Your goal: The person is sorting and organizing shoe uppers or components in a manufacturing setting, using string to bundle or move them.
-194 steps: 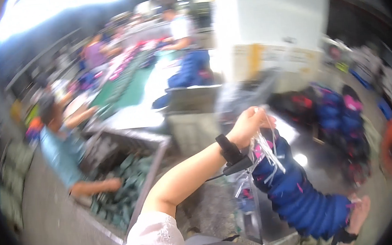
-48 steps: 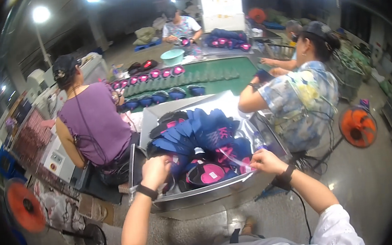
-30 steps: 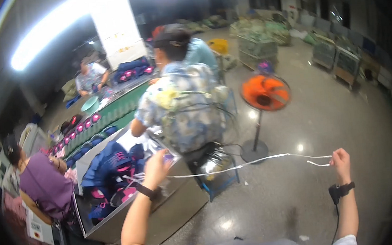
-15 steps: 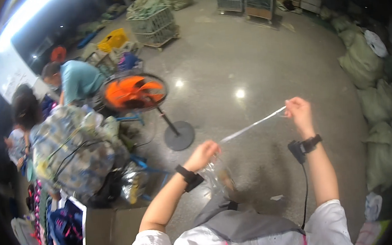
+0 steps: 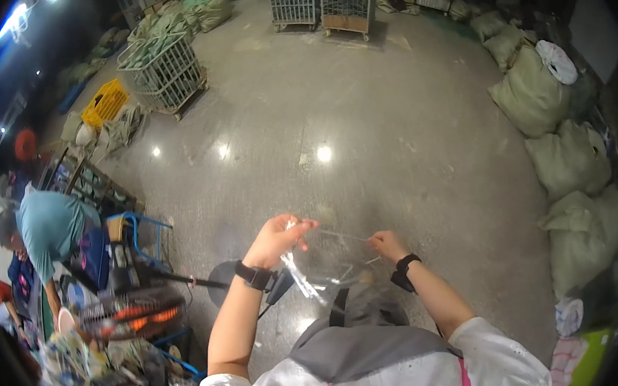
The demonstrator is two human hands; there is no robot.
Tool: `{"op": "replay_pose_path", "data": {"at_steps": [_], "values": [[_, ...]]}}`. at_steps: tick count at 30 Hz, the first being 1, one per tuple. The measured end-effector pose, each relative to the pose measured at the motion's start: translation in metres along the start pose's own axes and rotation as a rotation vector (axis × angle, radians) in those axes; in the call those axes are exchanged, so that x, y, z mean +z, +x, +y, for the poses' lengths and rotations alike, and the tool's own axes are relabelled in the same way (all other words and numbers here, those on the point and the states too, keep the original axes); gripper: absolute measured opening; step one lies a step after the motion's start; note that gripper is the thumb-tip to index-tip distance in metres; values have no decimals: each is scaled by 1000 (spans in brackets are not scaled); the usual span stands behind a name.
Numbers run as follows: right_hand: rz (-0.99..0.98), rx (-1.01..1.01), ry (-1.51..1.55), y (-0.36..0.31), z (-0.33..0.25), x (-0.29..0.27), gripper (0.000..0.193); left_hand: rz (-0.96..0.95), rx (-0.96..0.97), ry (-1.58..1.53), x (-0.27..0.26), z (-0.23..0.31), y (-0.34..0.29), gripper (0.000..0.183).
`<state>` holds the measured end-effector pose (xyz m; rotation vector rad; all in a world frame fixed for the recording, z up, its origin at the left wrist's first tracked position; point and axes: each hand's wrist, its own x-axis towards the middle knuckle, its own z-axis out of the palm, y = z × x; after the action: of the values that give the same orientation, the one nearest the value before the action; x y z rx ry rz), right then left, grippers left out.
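My left hand is closed on a bunch of shiny whitish plastic strips that hang below it, their lower ends smeared by motion. Between my hands runs one thin, pale strip, fairly straight. Its other end is pinched in the fingers of my right hand, which sits a little lower and to the right. Both hands are in front of my body, above the grey floor, and each wrist has a black band. What exactly the strips are I cannot make out.
At the left, a person in a teal shirt bends near a floor fan and a patterned cloth bundle. Full sacks line the right side. Wheeled cage carts and a yellow crate stand farther off.
My hands have come closer together, the right one moving down and left. The strip between them is shorter and thinner in view. The whole view has turned right, so fan and co-worker sit farther left.
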<state>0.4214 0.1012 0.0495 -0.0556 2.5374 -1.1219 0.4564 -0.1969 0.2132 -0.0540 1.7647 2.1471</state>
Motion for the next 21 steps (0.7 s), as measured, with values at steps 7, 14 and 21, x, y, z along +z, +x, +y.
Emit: {"op": "replay_pose_path", "data": {"at_steps": [7, 14, 21], "values": [[5, -140, -382, 200, -50, -31, 34, 209, 89, -21, -60, 65, 152, 15], [-324, -332, -402, 369, -167, 1, 32, 510, 161, 246, -142, 136, 246, 14], [-701, -405, -256, 530, -298, 91, 28, 890, 408, 1048, -271, 174, 279, 19]]}}
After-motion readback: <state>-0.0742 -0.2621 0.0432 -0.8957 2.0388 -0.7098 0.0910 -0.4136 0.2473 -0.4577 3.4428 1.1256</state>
